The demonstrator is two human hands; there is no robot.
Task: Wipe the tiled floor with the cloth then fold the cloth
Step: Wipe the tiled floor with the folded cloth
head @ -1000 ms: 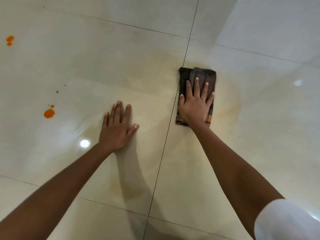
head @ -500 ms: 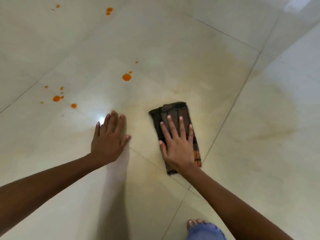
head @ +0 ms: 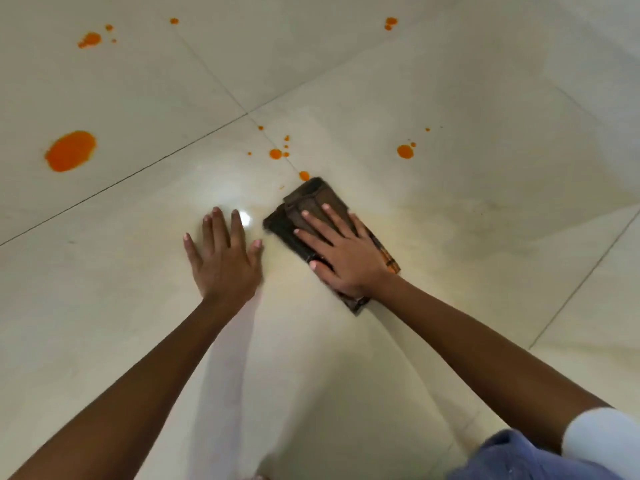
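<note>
On the glossy cream tiled floor (head: 485,98), beside the four-way grout-line junction (head: 247,113): folded dark brown cloth (head: 311,199) found lying flat, below and right of that junction, far corner just short of a small orange droplet (head: 304,175). Pinned under the right hand (head: 341,254), palm down, fingers (head: 313,218) spread and extended, not curled around the fabric; orange-striped edge of the cloth exposed at the wrist side. Left hand (head: 225,259) noted flat on bare tile directly below the junction, fingers splayed open, holding nothing, thumb tip near the cloth's near-left edge but apart from it. Large orange spill (head: 71,150) recorded well left of the junction; cluster of small drops (head: 276,153) just below-right of it; further spots (head: 405,151) far right and (head: 90,39) upper left. Yellowish smeared film (head: 433,216) observed right of the cloth. White sleeve (head: 602,441) and blue garment (head: 519,459) at lower right.
</note>
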